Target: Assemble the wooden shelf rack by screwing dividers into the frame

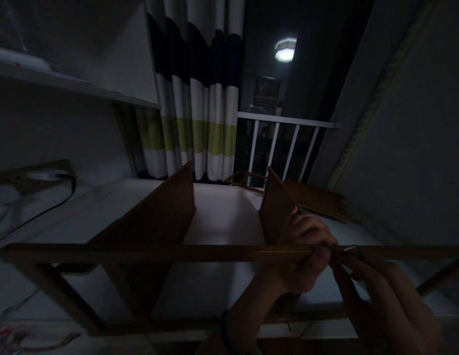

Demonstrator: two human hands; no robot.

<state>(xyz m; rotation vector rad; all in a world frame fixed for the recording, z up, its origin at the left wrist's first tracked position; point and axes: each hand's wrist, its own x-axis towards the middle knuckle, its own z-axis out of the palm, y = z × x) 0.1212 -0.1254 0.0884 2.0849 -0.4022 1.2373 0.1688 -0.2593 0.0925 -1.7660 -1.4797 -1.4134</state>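
A brown wooden frame stands before me, its top rail [214, 253] running across the whole view. My left hand [306, 246] is closed around this rail right of the middle, thumb on the near side and fingers over the far side. Beside it, my right hand [392, 296] pinches at the rail with closed fingertips. A small shiny piece [352, 249] glints at those fingers; its kind is too dark to tell. Two upright wooden panels, a left panel [155, 212] and a right panel [275, 202], extend back from the frame.
The frame stands on a white surface [225, 212]. Behind are a striped curtain [199, 98] and a white railing [288, 120]. More wooden parts [314, 197] lie at the back right. A power strip [33, 177] with a black cord is at the left, below a white cabinet [103, 64].
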